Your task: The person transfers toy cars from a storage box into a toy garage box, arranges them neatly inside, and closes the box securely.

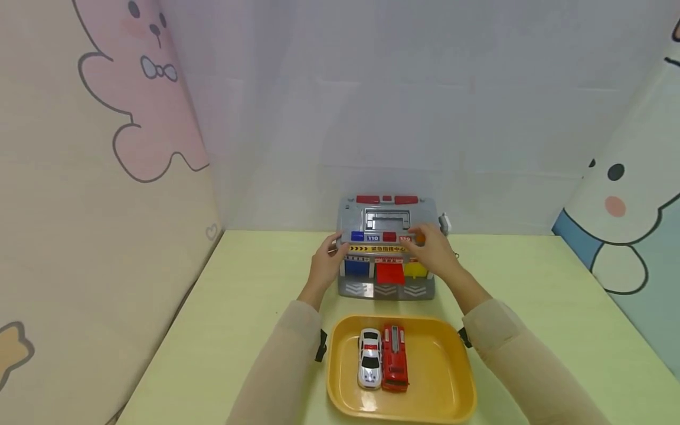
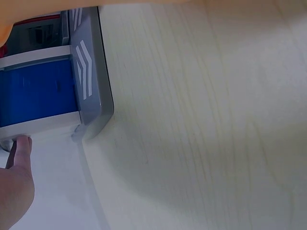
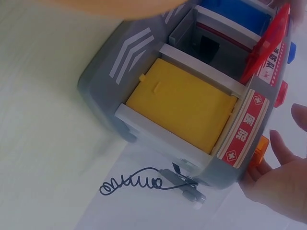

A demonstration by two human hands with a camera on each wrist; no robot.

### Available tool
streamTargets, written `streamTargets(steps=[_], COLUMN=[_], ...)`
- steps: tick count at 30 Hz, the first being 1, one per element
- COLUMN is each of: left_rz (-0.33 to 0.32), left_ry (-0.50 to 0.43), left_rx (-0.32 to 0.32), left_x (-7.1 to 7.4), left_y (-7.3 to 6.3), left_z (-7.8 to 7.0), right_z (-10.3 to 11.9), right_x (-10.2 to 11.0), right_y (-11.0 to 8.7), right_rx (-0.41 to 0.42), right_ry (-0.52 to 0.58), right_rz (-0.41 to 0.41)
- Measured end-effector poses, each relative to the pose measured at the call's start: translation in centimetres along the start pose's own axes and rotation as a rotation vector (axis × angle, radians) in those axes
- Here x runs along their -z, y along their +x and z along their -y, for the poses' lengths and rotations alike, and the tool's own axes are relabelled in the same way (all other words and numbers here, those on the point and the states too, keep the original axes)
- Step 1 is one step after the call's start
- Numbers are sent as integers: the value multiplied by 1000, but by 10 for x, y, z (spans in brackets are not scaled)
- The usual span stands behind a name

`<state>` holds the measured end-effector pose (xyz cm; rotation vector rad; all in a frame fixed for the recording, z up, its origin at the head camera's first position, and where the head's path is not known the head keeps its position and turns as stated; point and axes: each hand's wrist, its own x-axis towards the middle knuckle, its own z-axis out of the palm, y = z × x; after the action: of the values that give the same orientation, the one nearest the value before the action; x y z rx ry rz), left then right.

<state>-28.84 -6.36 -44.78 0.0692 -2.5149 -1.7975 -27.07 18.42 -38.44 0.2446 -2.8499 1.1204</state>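
While L hand (image 1: 325,265) & R hand (image 1: 434,251) grip toy garage (image 1: 386,249), pale-yellow tbl (image 1: 255,307) below; white backdrop (image 1: 388,118) behind

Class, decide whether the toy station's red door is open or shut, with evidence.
Open. The red door juts outward, and the right wrist view shows into the bay behind it.

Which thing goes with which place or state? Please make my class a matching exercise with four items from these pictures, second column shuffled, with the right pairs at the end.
Column one:
1. red door
2. yellow door
3. red truck
4. left hand

Column two:
A. in the yellow tray, beside the white car
B. swung open
C. at the left side of the toy garage
D. closed

Right pairs: 1-B, 2-D, 3-A, 4-C
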Motion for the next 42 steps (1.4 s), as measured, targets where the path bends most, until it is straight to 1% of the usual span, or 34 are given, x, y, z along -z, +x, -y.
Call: streamTargets(steps=[6, 13, 18, 22, 29, 35, 42], left_rz=[-8, -9, -11, -5, -14, -12, -14], left_ry=[5, 11, 10, -1, 6, 4, 0], left_rx=[-10, -23, -17, -21, 0, -12, -31], left_x=[0, 1, 0, -2, -5, -4, -4], left_y=[-2, -2, -2, -2, -2, -3, -1], left_z=[0, -4, -4, -3, -1, -2, -2], right_z=[2, 5, 7, 10, 10, 13, 15], right_x=[2, 7, 10, 13, 12, 11, 11], right_y=[-9, -19, -30, -43, -65, -75, -85], right_rx=[29, 37, 50, 36, 24, 23, 60], right_ry=[-3, 20, 20, 36, 62, 76, 81], right_rz=[-10, -8, 26, 64, 105, 115, 130])
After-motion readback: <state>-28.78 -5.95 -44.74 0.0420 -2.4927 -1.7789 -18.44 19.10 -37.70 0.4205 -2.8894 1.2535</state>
